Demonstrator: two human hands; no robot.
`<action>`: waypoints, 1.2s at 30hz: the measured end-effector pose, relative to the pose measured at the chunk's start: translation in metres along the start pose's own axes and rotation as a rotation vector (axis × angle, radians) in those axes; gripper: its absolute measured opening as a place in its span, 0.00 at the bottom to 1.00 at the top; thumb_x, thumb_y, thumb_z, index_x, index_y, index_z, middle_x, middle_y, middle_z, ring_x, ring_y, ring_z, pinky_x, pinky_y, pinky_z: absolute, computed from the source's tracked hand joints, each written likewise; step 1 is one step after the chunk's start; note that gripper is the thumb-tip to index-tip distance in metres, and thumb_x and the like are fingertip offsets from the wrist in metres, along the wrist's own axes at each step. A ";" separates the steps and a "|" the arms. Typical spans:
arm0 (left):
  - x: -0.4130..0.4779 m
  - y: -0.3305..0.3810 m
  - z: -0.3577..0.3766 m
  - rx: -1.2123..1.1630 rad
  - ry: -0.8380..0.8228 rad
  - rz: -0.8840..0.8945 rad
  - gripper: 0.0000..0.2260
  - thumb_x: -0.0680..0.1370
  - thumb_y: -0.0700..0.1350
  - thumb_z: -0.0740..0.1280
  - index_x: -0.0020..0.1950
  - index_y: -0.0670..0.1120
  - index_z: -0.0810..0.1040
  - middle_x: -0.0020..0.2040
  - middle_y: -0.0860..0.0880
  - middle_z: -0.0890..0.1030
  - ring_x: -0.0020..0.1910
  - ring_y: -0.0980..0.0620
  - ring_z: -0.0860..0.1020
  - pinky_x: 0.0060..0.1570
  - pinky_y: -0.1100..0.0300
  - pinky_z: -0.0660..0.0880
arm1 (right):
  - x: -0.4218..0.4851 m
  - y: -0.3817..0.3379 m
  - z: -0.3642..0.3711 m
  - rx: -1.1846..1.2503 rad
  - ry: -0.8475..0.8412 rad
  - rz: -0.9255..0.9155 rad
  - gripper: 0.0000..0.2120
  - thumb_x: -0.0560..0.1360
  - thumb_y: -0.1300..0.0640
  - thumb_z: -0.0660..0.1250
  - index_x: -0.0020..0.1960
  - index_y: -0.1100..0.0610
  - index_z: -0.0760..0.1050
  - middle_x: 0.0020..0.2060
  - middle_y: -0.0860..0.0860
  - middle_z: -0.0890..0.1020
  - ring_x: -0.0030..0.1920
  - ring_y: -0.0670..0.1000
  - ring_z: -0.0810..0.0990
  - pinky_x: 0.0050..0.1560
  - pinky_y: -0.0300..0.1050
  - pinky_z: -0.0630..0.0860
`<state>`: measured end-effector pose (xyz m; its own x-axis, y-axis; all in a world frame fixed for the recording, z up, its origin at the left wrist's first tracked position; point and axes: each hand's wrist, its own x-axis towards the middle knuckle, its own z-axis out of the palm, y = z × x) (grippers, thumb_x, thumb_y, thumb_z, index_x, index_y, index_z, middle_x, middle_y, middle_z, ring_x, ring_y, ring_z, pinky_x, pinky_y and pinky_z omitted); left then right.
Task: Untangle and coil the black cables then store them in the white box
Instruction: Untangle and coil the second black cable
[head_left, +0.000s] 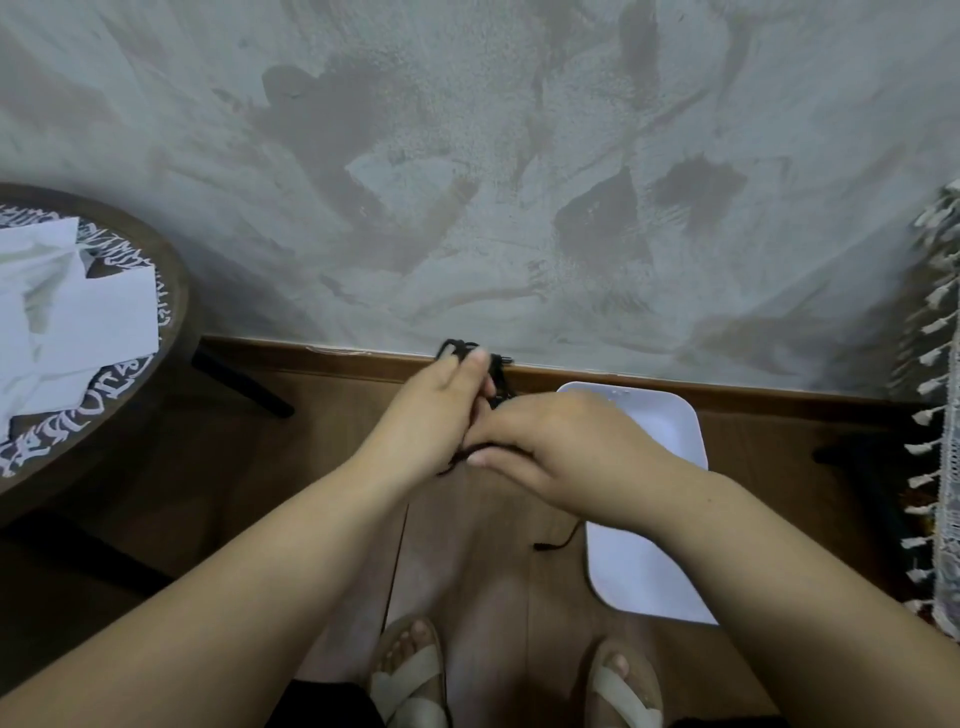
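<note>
Two hands meet at chest height over a wooden floor (322, 447), both closed on a bundle of black cable (457, 349). The left hand (431, 415) has its fingers curled round the bundle, whose loops poke out above the fingertips against the wooden skirting board (322, 356). The right hand (571, 452) presses in from the side, its thumb and fingers pinching the cable where it crosses the left palm. One loose end of the cable hangs below the right wrist, above the floor. The white box (670, 431) sits on the floor by the grey mottled wall (493, 182), just beneath the right forearm, which hides part of it. White papers (78, 322) lie on a round dark table (174, 291) at left. A fringed cloth (935, 364) hangs at right. Pale sandals (410, 675) show at the bottom edge.
</note>
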<state>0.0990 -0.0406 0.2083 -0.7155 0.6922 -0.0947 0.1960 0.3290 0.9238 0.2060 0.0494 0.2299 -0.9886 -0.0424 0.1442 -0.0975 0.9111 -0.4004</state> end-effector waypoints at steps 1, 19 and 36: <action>-0.003 0.002 0.002 0.034 -0.045 0.007 0.18 0.82 0.50 0.54 0.37 0.45 0.72 0.26 0.51 0.73 0.25 0.58 0.71 0.30 0.68 0.66 | -0.002 0.004 -0.003 0.041 0.064 0.029 0.13 0.75 0.46 0.60 0.52 0.48 0.80 0.44 0.45 0.83 0.46 0.47 0.80 0.44 0.50 0.76; -0.014 0.021 -0.003 -0.694 -0.484 -0.212 0.18 0.72 0.56 0.60 0.29 0.44 0.66 0.15 0.52 0.57 0.13 0.57 0.55 0.21 0.66 0.64 | -0.009 0.020 -0.012 0.960 0.052 0.386 0.10 0.72 0.44 0.63 0.45 0.48 0.78 0.30 0.48 0.78 0.29 0.38 0.75 0.33 0.28 0.69; -0.012 0.029 0.002 -0.802 -0.427 -0.374 0.18 0.78 0.54 0.59 0.32 0.45 0.66 0.17 0.53 0.59 0.16 0.56 0.60 0.24 0.65 0.71 | 0.005 0.019 0.001 1.665 0.201 0.588 0.16 0.67 0.49 0.65 0.38 0.63 0.74 0.15 0.47 0.59 0.16 0.44 0.57 0.23 0.37 0.65</action>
<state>0.1150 -0.0381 0.2355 -0.3054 0.8580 -0.4129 -0.6202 0.1499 0.7700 0.1994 0.0659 0.2217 -0.9170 0.2677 -0.2957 0.1023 -0.5586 -0.8231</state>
